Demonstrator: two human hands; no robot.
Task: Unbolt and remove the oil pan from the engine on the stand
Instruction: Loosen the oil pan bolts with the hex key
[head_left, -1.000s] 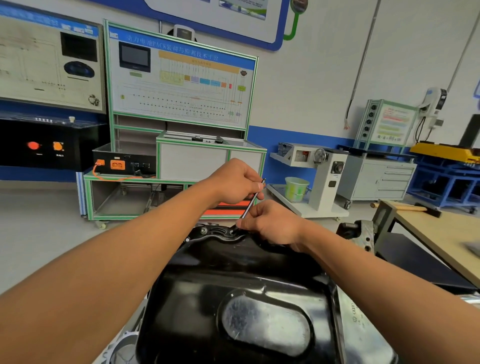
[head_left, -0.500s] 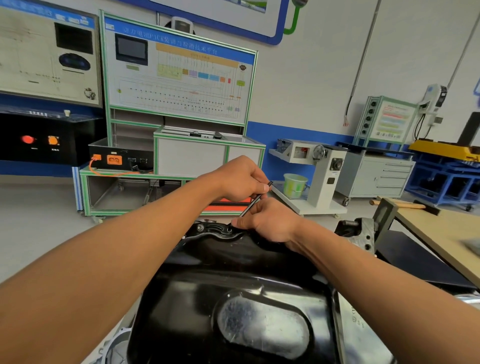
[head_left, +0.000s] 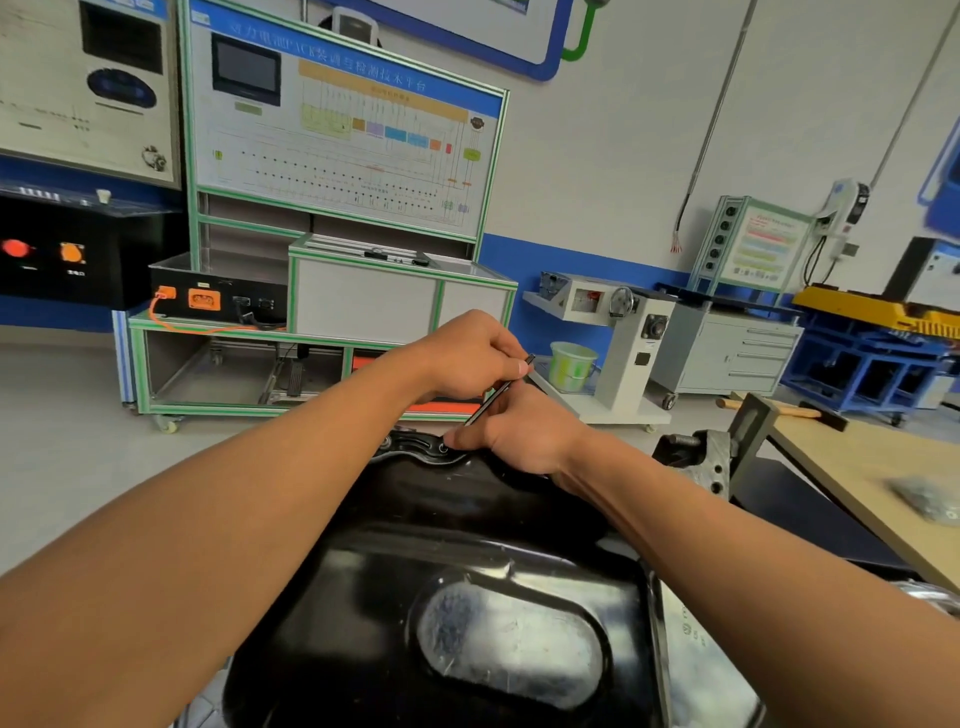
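Observation:
The glossy black oil pan (head_left: 415, 545) fills the lower middle of the head view, bottom side up on the engine. At its far flange (head_left: 415, 448) a bolt hole shows. My left hand (head_left: 467, 358) grips the upper end of a thin dark hex key (head_left: 493, 400) that slants down to the flange. My right hand (head_left: 519, 431) rests on the pan's far edge and pinches the key's lower end at the bolt. The bolt head itself is hidden by my fingers.
A wooden workbench (head_left: 872, 467) with a small bag of parts (head_left: 930, 499) stands at the right, with a grey engine-stand bracket (head_left: 701, 457) beside the pan. Green-framed training cabinets (head_left: 322, 312) and a green bucket (head_left: 571, 364) stand across the open floor.
Both hands stay on the key at the far flange; my left hand has shifted slightly around the key's upper end. The camera has tilted, so the scene sits lower.

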